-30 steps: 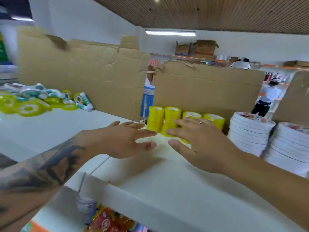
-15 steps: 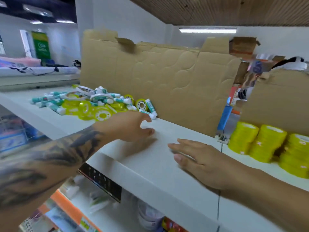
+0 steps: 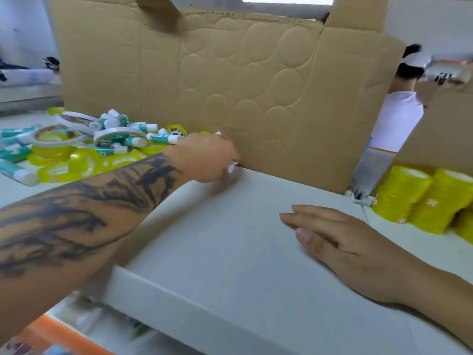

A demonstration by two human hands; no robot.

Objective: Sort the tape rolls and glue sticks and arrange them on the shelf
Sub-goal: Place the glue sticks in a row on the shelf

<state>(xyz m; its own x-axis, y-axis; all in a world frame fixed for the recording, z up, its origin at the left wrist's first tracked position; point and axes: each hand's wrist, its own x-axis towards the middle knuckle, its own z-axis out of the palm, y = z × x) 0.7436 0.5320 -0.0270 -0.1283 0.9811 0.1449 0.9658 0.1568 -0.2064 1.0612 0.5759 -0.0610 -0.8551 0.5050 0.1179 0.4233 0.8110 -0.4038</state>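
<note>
One cardboard sheet [image 3: 230, 85], seemingly upright.

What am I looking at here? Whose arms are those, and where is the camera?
The camera sits on a person's head, so you see their own arms reaching out over a white shelf. The left hand, on the tattooed arm, is curled round something small and white, maybe a glue stick, by the cardboard. The right hand lies flat and holds nothing. On the left is a jumbled pile of glue sticks and tape rolls waiting to be sorted. On the right, yellow tape stacks stand in a neat row.
</note>
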